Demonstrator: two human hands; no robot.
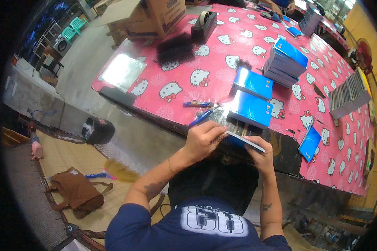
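Observation:
A thin spiral notebook (249,141) is held edge-up over the front edge of the table, between both of my hands. My left hand (205,139) pinches its left end, where a dark coil shows at the fingers. My right hand (262,154) grips the opposite end, thumb on top. Just beyond my left hand lies a blue-handled tool (202,118), perhaps scissors, and behind it a blue pen (197,104). Past the notebook lie two blue-covered notebook piles (250,109), one behind the other. The notebook's lower face is hidden from view.
A pink patterned cloth (213,85) covers the table. On it are a taller notebook stack (285,62), black bristly coils (174,49), a tape dispenser (204,27), a single blue notebook (310,143) and a bound stack (349,94). Another person's hands (276,9) work at the far end.

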